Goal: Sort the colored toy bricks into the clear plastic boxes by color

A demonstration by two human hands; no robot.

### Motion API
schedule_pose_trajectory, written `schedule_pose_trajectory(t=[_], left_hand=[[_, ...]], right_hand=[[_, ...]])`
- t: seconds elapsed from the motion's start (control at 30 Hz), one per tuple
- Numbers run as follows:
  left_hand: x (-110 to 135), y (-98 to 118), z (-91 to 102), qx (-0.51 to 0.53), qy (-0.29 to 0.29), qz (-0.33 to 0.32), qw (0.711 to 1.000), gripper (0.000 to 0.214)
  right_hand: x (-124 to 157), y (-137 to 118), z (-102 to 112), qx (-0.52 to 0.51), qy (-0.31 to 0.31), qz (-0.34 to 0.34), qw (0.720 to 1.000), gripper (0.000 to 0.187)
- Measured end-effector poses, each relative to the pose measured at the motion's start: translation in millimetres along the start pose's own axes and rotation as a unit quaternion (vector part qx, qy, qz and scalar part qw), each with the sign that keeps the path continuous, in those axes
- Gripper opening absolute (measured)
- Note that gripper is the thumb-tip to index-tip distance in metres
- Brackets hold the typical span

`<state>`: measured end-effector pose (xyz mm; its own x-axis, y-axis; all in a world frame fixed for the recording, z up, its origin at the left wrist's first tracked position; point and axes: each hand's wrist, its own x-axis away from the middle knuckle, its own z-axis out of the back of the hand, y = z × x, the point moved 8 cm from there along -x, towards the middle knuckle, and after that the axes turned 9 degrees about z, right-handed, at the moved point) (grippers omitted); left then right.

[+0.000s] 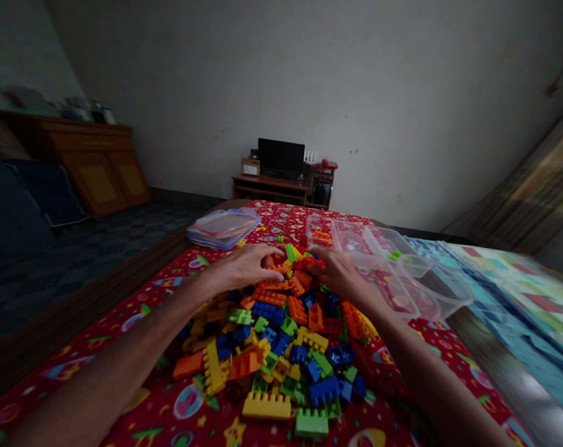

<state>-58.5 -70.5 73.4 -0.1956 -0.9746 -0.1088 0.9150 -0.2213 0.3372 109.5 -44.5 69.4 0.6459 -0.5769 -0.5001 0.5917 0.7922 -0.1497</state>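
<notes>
A wide heap of plastic building blocks (pixel 269 310) in orange, yellow, blue and green lies in front of me. My left hand (pixel 246 267) is at the far left side of the heap, with thumb and fingers curved and apart beside some orange blocks. At the far right side, my right hand (pixel 339 271) has its fingers closed around an orange building block (pixel 310 263). A bright green block (pixel 290 252) stands between the two hands. Near me, a yellow block (pixel 266 406) and a light green block (pixel 311 423) lie at the heap's front edge.
Clear plastic containers (pixel 405 295) stand to the right, a few holding blocks. Stacked clear lids (pixel 225 227) lie at the back left. A red patterned cloth (pixel 188 397) covers the table. Beyond it are a bed (pixel 509 292) and a desk with a monitor (pixel 281 155).
</notes>
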Motion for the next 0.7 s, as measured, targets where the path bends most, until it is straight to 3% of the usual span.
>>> schedule_pose_trajectory(t=[0.1,0.17,0.4,0.7], left_hand=[[7.5,10.2,-9.4,-0.061,-0.044,-0.019,0.997,0.064],[12.0,13.6,-12.5,-0.096,-0.068,-0.005,0.993,0.062],[11.7,17.8,-5.1,-0.084,-0.062,0.002,0.995,0.054],[14.7,22.3,-10.1,-0.123,-0.051,-0.03,0.991,0.055]], right_hand=[[3.1,4.3,-18.2,0.045,-0.088,-0.02,0.995,0.034],[2.5,3.7,-22.0,0.05,-0.109,-0.024,0.992,0.031],[-3.8,-4.9,4.0,-0.023,0.038,0.013,0.999,0.038],[-4.8,4.7,8.8,-0.046,0.101,-0.011,0.994,0.044]])
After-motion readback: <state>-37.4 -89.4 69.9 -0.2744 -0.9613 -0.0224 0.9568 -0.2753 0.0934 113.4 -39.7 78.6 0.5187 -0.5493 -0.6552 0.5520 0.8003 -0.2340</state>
